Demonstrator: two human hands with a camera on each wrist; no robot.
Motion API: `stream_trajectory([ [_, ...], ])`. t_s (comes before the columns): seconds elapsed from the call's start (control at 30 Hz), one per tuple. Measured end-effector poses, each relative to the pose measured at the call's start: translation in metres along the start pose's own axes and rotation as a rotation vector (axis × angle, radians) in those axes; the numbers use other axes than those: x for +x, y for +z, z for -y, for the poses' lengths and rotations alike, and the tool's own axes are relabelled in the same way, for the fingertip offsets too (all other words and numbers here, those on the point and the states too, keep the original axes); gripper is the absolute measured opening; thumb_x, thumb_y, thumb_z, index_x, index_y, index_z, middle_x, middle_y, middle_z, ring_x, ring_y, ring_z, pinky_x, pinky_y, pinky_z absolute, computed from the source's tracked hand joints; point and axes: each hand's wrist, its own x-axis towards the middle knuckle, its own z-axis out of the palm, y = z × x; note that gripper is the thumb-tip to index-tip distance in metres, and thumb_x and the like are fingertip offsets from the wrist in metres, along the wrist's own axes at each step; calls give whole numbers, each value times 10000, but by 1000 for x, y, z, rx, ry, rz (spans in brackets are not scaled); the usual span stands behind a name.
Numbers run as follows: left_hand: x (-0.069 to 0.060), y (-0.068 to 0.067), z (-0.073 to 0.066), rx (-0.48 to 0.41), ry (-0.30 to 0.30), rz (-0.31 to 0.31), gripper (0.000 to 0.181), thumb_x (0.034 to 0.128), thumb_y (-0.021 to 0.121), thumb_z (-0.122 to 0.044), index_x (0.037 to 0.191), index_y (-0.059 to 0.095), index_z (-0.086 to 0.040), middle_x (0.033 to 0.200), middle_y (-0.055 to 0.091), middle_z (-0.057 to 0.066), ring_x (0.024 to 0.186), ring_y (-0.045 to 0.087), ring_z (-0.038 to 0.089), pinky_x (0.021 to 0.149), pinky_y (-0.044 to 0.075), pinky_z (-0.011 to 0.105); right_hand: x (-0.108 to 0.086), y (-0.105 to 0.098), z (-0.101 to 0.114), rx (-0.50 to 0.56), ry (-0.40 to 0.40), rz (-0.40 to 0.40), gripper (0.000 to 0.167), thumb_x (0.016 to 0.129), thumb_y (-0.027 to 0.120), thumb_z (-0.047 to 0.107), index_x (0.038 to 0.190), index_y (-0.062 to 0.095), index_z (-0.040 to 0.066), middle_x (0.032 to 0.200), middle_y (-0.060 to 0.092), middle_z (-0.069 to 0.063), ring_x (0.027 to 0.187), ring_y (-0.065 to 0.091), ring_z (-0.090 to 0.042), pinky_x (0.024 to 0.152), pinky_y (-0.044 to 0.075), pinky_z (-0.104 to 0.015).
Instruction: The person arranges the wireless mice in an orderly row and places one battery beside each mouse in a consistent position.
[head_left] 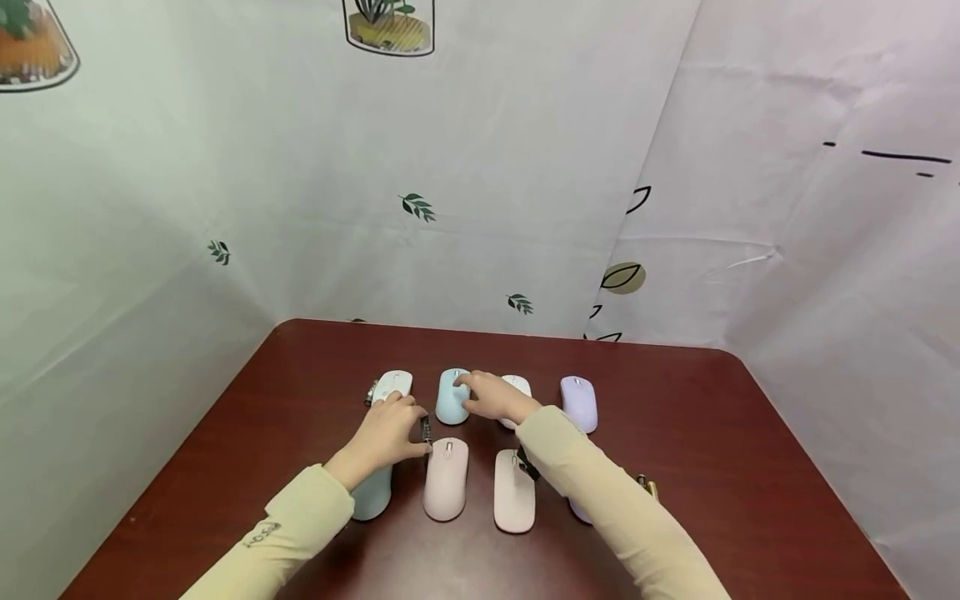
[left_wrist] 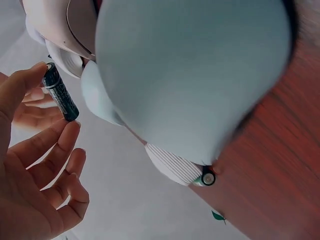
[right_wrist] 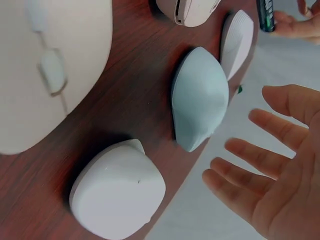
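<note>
A dark green cylindrical battery (left_wrist: 61, 92) is pinched end to end between the thumb and a finger of my left hand (head_left: 386, 429). That hand is above a blue-grey mouse (head_left: 372, 497), between a white mouse (head_left: 393, 383) and a pink mouse (head_left: 446, 483). My right hand (head_left: 495, 396) hovers by the light blue mouse (head_left: 451, 404) in the back row. In the right wrist view its fingers (right_wrist: 257, 155) are spread and hold nothing. Another white mouse (head_left: 517, 383) is partly hidden behind the right hand.
A pale pink mouse (head_left: 514, 500) lies in the front row. Farther right are a purple mouse (head_left: 579, 404) and another mostly covered by the right sleeve (head_left: 600, 492). Batteries (head_left: 647, 486) lie beyond that sleeve; another battery (left_wrist: 207, 177) lies beside the left white mouse.
</note>
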Motion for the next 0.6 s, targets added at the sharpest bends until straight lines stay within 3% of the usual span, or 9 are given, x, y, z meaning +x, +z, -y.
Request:
stream_trajectory([
  [0.23, -5, -10, 10, 49, 8, -26, 435, 675, 814, -360, 962, 710, -50, 906, 647, 73, 855, 535, 245, 708, 463, 427, 21, 4, 11, -71, 107, -75, 421, 897, 636, 199, 1282, 543, 56, 1268, 585, -138, 1170, 561, -275, 949, 465, -371],
  [0.4, -10, -8, 11, 43, 0, -1, 437, 690, 801, -377, 964, 707, -50, 906, 638, 73, 861, 528, 247, 721, 462, 440, 29, 12, 11, -89, 189, -78, 524, 867, 674, 274, 1328, 516, 83, 1287, 583, -124, 1171, 565, -269, 932, 480, -371],
  [0.6, -15, -3, 12, 37, -8, 0, 412, 687, 805, -378, 941, 713, -67, 890, 630, 53, 855, 520, 234, 716, 452, 424, 31, 16, 13, -112, 211, -27, 624, 833, 714, 257, 1388, 463, 118, 1329, 543, -146, 1195, 542, -279, 937, 472, -383],
])
